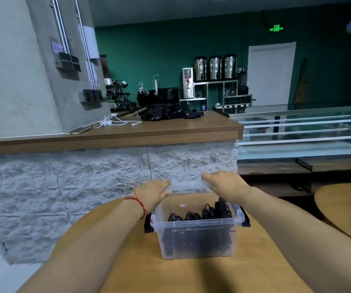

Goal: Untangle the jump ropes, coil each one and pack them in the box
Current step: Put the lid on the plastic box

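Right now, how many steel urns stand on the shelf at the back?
3, in one row on the shelf: left urn, middle urn, right urn. None looks hidden.

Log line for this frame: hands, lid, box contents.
left hand: grips lid left end | right hand: grips lid right end | lid: clear, over box far edge, not seated | box: black jump ropes inside, on wooden table
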